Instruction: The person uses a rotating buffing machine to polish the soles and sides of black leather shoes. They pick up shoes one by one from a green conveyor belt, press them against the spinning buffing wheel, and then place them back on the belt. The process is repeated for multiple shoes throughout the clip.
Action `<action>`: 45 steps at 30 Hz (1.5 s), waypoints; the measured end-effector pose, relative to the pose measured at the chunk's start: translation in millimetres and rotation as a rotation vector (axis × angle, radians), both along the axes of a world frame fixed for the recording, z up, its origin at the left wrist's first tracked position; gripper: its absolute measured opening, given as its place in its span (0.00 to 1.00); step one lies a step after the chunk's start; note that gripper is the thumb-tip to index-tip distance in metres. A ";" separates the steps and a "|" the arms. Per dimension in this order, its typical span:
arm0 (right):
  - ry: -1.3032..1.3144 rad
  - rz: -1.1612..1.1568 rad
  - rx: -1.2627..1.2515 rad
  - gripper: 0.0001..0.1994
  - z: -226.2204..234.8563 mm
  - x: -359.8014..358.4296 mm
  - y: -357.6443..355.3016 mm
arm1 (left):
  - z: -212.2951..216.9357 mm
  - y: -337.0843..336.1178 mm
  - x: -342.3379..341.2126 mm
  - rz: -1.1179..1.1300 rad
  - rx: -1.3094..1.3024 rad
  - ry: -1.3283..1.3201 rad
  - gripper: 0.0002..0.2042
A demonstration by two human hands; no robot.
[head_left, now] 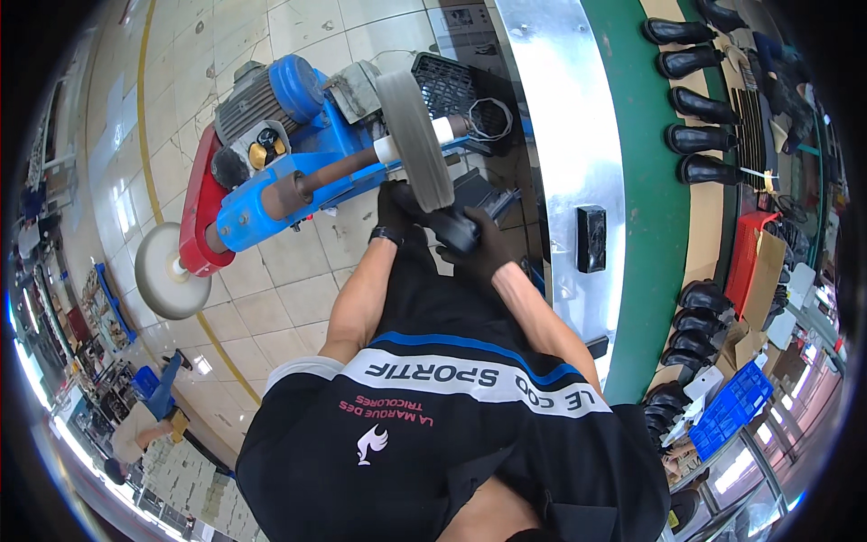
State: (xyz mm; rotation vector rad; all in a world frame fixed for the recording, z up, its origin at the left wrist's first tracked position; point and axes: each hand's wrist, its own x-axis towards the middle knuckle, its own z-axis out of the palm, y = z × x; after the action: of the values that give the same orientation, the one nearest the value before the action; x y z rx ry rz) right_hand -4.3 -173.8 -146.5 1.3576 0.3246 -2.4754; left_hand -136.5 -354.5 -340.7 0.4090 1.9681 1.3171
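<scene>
The dark-gloved right hand is grasping a black shoe, its fingers curling around one side. The dark-gloved left hand is meeting the shoe's other end, but its fingers are blending into the dark shapes there, so I cannot tell whether they are closed. The shoe is sitting just below the lower edge of a grey buffing wheel; contact is hard to make out. Beyond, a blue machine is carrying the wheel's shaft. To the right, a black block is resting on a metal ledge, and farther right black shoes are standing in a row.
</scene>
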 end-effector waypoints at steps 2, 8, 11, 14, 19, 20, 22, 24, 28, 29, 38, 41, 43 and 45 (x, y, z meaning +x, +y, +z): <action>-0.025 0.065 -0.077 0.23 -7.6 -17.2 0.1 | -0.5 -24.7 -2.6 0.356 0.257 -0.149 0.14; -0.076 0.141 -0.102 0.22 -38.0 -14.2 13.8 | 134.6 -25.7 -13.2 0.575 -0.371 0.661 0.11; -0.119 0.197 -0.073 0.22 -42.0 -13.4 13.5 | 187.5 -17.4 -27.9 0.462 -0.472 0.849 0.09; -0.046 0.178 -0.003 0.23 -43.2 -0.4 -0.3 | 214.8 4.2 -24.4 0.456 -0.452 0.867 0.09; -0.124 0.089 -0.011 0.25 -43.0 40.5 -12.5 | 208.9 20.4 -6.1 0.495 -0.266 0.778 0.10; -0.106 0.061 -0.020 0.25 -47.4 48.6 -11.5 | 217.5 28.3 -6.2 0.442 -0.241 0.816 0.08; -0.049 0.053 0.066 0.26 -62.6 62.6 -18.4 | 230.0 44.2 -5.4 0.446 -0.220 0.799 0.06; 0.001 0.066 0.188 0.26 -83.8 73.3 -22.9 | 248.7 61.5 -5.7 0.437 -0.168 0.826 0.05; -0.064 0.031 0.031 0.26 -41.6 53.0 -19.7 | 267.3 68.1 -2.0 0.393 -0.098 0.946 0.03; -0.089 0.016 -0.028 0.26 -23.7 45.8 -18.8 | 268.3 69.4 -1.9 0.373 -0.092 0.971 0.02; 0.433 0.246 0.547 0.35 -60.7 40.7 -26.1 | 309.2 115.2 -13.6 -0.029 0.133 1.126 0.02; 0.554 0.115 0.500 0.40 -53.6 -1.2 -15.0 | 334.9 142.3 -39.2 -0.274 0.252 1.379 0.03; 0.658 0.302 0.829 0.37 -7.1 -17.5 -0.5 | 332.5 152.5 -45.6 -0.413 0.307 1.335 0.05; 0.694 0.348 0.917 0.33 21.2 -22.7 15.1 | 353.6 161.8 -40.5 -0.562 0.354 1.229 0.07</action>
State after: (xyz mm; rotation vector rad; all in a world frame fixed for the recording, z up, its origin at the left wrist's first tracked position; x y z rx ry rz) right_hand -27.0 -158.7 -125.3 0.4778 1.8292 -2.4495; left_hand -177.1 -192.6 12.9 2.1643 2.1562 1.0802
